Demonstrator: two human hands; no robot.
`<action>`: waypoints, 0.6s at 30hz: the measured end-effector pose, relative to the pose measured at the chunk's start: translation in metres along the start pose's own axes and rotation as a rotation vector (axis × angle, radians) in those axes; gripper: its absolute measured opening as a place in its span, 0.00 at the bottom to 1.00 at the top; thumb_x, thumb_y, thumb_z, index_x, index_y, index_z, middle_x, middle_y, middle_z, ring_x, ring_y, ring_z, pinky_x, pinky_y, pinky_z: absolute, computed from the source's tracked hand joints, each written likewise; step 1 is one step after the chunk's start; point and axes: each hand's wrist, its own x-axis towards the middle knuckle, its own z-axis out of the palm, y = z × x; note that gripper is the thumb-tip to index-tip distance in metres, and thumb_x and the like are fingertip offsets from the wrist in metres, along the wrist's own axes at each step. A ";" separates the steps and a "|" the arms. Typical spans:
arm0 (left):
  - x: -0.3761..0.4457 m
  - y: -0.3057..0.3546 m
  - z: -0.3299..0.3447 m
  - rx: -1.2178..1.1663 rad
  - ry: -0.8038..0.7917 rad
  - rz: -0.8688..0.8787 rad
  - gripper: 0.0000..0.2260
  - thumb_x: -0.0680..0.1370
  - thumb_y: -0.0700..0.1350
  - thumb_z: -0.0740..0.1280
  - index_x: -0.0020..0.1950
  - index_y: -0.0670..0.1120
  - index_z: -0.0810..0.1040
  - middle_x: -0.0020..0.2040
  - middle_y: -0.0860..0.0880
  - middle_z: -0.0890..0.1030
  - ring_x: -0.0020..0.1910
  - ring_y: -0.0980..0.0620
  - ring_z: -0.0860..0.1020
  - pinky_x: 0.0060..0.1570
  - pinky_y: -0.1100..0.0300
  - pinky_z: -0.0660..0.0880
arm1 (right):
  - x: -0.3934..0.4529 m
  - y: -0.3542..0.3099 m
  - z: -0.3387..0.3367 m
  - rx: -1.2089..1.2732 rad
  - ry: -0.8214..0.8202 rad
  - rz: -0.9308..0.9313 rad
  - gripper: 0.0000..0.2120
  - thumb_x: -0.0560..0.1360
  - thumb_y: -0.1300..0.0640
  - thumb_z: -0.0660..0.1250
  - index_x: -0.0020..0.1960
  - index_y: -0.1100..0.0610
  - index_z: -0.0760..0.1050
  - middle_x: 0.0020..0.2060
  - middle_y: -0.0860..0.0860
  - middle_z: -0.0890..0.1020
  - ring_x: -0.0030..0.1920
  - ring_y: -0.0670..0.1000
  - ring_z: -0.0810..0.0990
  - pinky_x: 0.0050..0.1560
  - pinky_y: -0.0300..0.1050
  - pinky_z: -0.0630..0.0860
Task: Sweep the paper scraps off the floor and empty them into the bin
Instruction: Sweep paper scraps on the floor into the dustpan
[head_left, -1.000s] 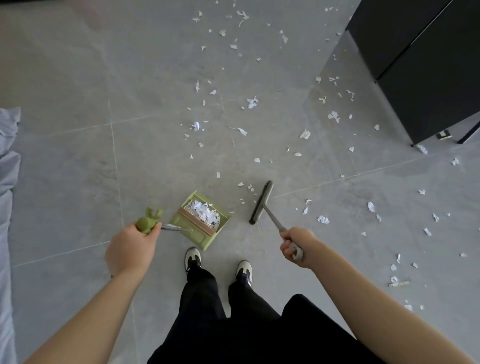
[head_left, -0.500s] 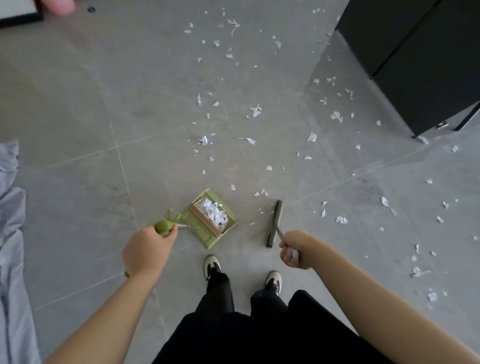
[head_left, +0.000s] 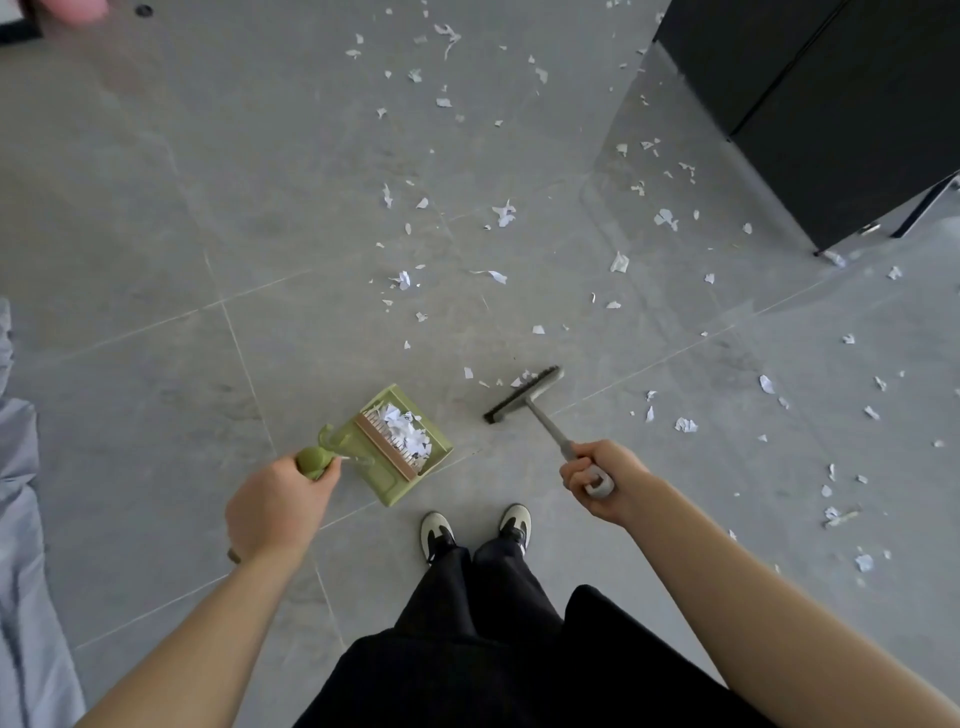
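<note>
- The person stands on the grey floor (head_left: 156, 234) in black and white shoes (head_left: 439, 530), looking down at both hands.
- The left hand (head_left: 275, 506) has its fingers curled tight round the round green end of the dustpan handle (head_left: 314, 460).
- The right hand (head_left: 602, 480) has its fingers wrapped round the grey end of the broom handle (head_left: 558, 441).
- The green dustpan (head_left: 387, 441) sits just in front of the shoes. It holds a small pile of white paper scraps (head_left: 408, 431). So some sweeping is done.
- The broom head (head_left: 524, 395) is on the floor to the right of the dustpan, a little apart from it. A few bits lie right beside its far edge.
- Farther out, lots of loose scraps (head_left: 504, 213) are spread over the floor, and more lie off to the right.
- More bits sit near the black cabinet (head_left: 831, 104) at the far right.
- A pale cloth (head_left: 21, 493) lies along the left edge.
- No bin shows anywhere, so nothing looks emptied yet.
- I think the job is only partly done. Most scraps need sweeping up, and then the pan needs tipping into the bin.
</note>
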 end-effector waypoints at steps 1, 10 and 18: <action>0.001 0.001 0.000 0.000 -0.005 0.008 0.19 0.73 0.56 0.72 0.38 0.39 0.81 0.36 0.37 0.80 0.38 0.34 0.79 0.34 0.55 0.69 | 0.000 -0.002 0.001 -0.014 0.028 -0.019 0.06 0.81 0.64 0.55 0.45 0.58 0.65 0.30 0.49 0.61 0.17 0.44 0.62 0.13 0.33 0.58; 0.014 0.012 0.002 0.001 -0.035 0.043 0.20 0.74 0.57 0.72 0.39 0.39 0.81 0.37 0.36 0.81 0.40 0.34 0.79 0.35 0.55 0.69 | -0.011 -0.016 0.001 -0.334 0.312 -0.030 0.10 0.79 0.64 0.54 0.39 0.56 0.65 0.26 0.50 0.64 0.19 0.45 0.61 0.18 0.27 0.55; 0.026 0.031 0.006 0.010 -0.053 0.056 0.20 0.73 0.58 0.72 0.39 0.39 0.81 0.38 0.36 0.81 0.40 0.34 0.79 0.35 0.55 0.69 | -0.007 -0.022 -0.027 -0.247 0.462 -0.046 0.10 0.77 0.64 0.52 0.39 0.57 0.65 0.29 0.51 0.64 0.13 0.46 0.61 0.18 0.27 0.59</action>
